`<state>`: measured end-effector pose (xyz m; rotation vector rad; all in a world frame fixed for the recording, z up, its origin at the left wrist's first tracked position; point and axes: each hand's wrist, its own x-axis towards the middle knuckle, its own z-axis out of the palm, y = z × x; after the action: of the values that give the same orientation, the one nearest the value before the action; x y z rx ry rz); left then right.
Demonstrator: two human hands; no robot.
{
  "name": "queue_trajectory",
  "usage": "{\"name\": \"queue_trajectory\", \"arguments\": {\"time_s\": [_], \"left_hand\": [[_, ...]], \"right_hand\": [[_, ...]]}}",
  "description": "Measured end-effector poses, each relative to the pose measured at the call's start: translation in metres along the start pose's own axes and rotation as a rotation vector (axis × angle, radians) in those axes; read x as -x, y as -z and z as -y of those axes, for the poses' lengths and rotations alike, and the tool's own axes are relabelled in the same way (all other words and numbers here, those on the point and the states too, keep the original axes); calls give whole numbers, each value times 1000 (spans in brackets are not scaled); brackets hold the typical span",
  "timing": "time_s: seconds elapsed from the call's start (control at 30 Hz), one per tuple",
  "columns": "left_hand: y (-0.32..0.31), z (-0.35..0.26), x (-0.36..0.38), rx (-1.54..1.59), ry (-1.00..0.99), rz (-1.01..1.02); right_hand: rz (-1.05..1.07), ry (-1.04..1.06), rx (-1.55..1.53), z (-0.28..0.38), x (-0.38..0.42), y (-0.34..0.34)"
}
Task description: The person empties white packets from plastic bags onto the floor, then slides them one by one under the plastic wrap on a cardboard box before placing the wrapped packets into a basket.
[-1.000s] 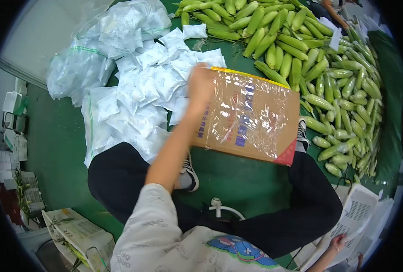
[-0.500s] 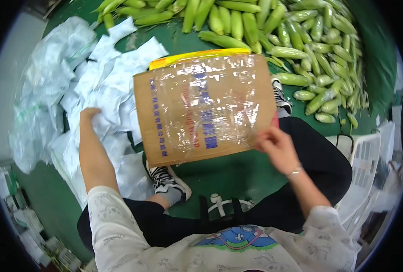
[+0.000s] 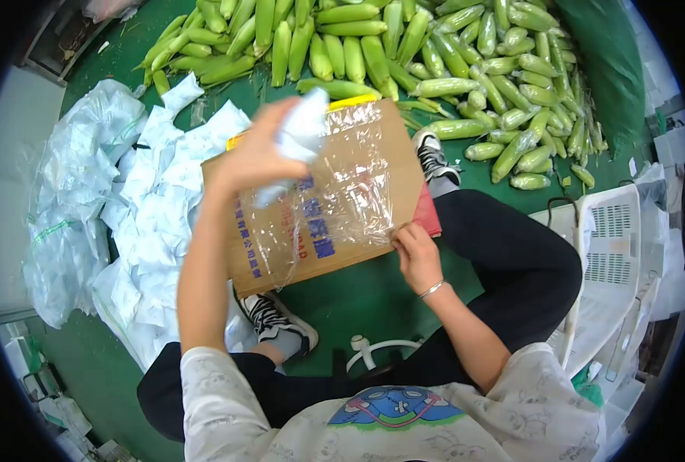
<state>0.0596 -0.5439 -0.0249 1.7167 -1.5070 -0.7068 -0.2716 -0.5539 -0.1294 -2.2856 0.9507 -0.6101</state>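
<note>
My left hand (image 3: 262, 150) is wrapped round a white-blue packet (image 3: 304, 127), raised over the left part of a cardboard box (image 3: 358, 185). Blue and red print shows on the box under clear, shiny film. My right hand (image 3: 413, 245) has its fingers pressed together at the lower right edge of the box, at the film; what they pinch is too small to make out. Yellow shows behind the far edge of the box and a red piece (image 3: 427, 214) at its right side. A heap of similar packets (image 3: 146, 231) lies to the left.
Green corn cobs (image 3: 350, 58) lie beyond the box, and film-wrapped cobs (image 3: 519, 88) at the back right. Clear plastic bags (image 3: 69, 200) stand far left. A white basket (image 3: 608, 262) is at the right. My shoes flank the box.
My left hand has moved from the packet heap to above the box, now holding a packet. My right hand has closed at the box edge. The box appears shifted left as the view moved.
</note>
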Motion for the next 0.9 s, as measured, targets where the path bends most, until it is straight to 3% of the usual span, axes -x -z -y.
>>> {"name": "queue_trajectory", "arguments": {"time_s": [0.1, 0.2, 0.27, 0.3, 0.37, 0.4, 0.57, 0.63, 0.7, 0.77, 0.87, 0.9], "left_hand": [[-79, 6, -18, -172, -143, 286], [-114, 1, 10, -457, -245, 259], [-116, -8, 27, -348, -109, 219], [-113, -7, 32, -348, -102, 220], [-99, 3, 42, -312, 103, 186], [-96, 9, 50, -419, 33, 60], [-98, 20, 68, -351, -89, 83], [-99, 28, 67, -327, -100, 115], [-101, 44, 69, -298, -184, 102], [-92, 18, 83, -286, -134, 48], [-86, -32, 122, -320, 347, -329], [-94, -33, 140, -325, 360, -338]], "right_hand": [[-17, -30, -108, 1, 10, 14], [-72, -136, -223, 21, 8, 35], [-180, -341, -527, 26, 3, 41], [-173, -343, -529, 30, 1, 44], [-282, -404, -794, 35, -8, 47], [-252, -331, -773, 38, -9, 51], [-207, -171, -826, 81, -64, 25], [19, 157, -450, 70, -96, -8], [148, 283, -366, 48, -108, -39], [297, 412, -269, 40, -110, -37], [515, 651, -14, 15, -119, -19], [523, 663, -22, 14, -129, -11]]}}
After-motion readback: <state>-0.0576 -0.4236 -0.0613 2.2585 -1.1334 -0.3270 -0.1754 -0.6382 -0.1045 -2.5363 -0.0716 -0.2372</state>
